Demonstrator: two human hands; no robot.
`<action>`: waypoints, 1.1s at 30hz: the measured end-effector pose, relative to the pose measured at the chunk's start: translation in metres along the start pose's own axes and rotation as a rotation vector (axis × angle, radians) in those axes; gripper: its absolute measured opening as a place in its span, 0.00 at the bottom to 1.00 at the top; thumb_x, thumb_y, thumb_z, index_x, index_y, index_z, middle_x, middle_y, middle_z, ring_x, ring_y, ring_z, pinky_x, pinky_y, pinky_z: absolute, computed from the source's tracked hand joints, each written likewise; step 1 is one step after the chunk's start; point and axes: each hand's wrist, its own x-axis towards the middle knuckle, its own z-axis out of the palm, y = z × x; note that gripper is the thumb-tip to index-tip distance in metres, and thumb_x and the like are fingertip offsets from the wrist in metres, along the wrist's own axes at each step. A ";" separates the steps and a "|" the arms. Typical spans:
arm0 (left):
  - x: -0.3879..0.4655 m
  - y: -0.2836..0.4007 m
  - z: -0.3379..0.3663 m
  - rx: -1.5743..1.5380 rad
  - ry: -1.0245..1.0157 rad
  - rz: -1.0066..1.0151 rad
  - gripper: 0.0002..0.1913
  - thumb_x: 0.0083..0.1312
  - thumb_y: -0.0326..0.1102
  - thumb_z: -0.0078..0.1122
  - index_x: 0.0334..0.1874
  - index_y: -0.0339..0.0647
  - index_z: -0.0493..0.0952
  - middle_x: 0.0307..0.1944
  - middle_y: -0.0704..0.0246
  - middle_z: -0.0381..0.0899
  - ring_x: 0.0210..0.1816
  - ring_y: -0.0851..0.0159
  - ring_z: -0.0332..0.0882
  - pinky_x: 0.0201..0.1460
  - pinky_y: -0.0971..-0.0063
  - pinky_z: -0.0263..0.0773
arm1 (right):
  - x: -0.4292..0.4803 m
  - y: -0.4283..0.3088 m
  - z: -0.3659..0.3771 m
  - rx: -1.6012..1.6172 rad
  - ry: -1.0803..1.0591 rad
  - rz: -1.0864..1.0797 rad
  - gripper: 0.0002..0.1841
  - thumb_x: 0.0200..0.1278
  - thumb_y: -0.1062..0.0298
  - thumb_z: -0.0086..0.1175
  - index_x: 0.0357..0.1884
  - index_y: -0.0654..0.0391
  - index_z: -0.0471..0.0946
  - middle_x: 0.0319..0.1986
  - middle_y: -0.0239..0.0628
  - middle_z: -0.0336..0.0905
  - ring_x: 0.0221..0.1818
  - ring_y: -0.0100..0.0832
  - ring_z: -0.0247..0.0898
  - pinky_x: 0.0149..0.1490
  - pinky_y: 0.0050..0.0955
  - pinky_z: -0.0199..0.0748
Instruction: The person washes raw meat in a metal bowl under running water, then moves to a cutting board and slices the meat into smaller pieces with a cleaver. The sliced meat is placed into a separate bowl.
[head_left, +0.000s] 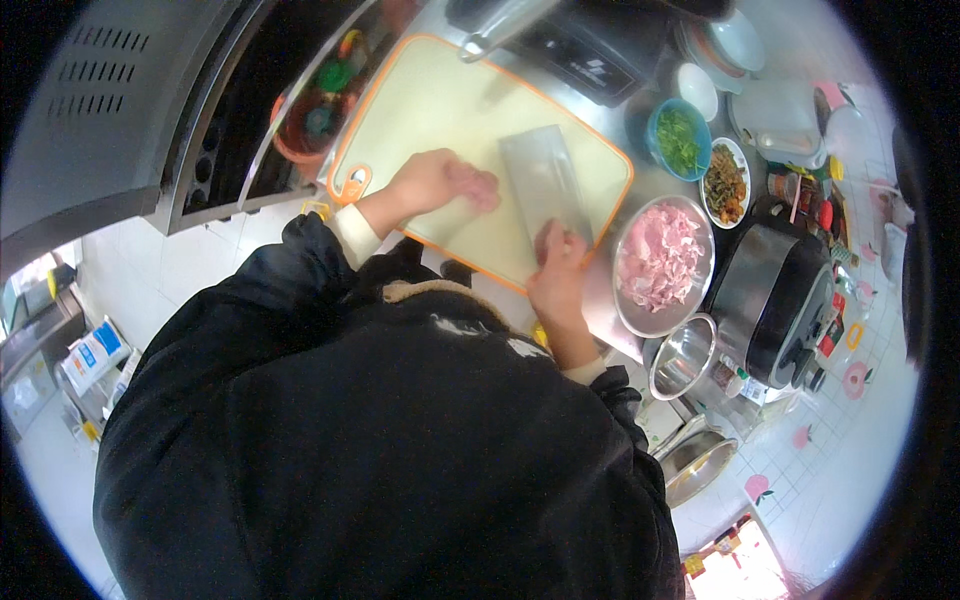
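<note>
A piece of raw pink meat (477, 187) is at the fingertips of my left hand (426, 184), over a pale cutting board (442, 97) with an orange rim. My right hand (559, 274) grips a Chinese cleaver (541, 176) by its handle at the board's right part. The broad blade lies over the board, apart from the meat. Both hands are slightly blurred, so whether the meat is lifted or resting on the board is unclear. Right of the board, a steel bowl (701, 281) holds sliced raw meat (664, 255).
A blue bowl (654, 142) of chopped greens and a white dish (742, 214) of cooked or pickled food stand beyond the meat bowl. An empty steel bowl (679, 364) and a black-and-steel rice cooker (757, 292) stand at the right. A black appliance (585, 56) borders the board's far edge.
</note>
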 end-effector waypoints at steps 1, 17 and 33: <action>-0.002 -0.002 0.002 0.000 0.007 0.029 0.10 0.61 0.37 0.58 0.37 0.46 0.86 0.36 0.69 0.87 0.39 0.66 0.84 0.47 0.75 0.75 | 0.001 0.000 0.000 -0.020 0.069 -0.039 0.38 0.44 0.80 0.55 0.65 0.58 0.63 0.55 0.51 0.61 0.52 0.53 0.68 0.52 0.41 0.72; 0.008 -0.038 0.035 0.049 0.478 -0.029 0.13 0.59 0.31 0.59 0.46 0.38 0.75 0.40 0.57 0.79 0.42 0.48 0.77 0.47 0.60 0.73 | 0.009 -0.020 -0.037 -0.122 -0.032 0.026 0.24 0.61 0.68 0.51 0.61 0.49 0.68 0.54 0.43 0.67 0.47 0.48 0.74 0.46 0.42 0.76; 0.009 -0.051 0.035 0.561 0.401 0.697 0.23 0.52 0.28 0.58 0.54 0.37 0.73 0.51 0.59 0.74 0.54 0.50 0.69 0.56 0.57 0.66 | 0.173 0.032 -0.056 2.113 0.658 0.783 0.11 0.71 0.61 0.47 0.42 0.59 0.71 0.33 0.36 0.70 0.26 0.31 0.67 0.31 0.25 0.70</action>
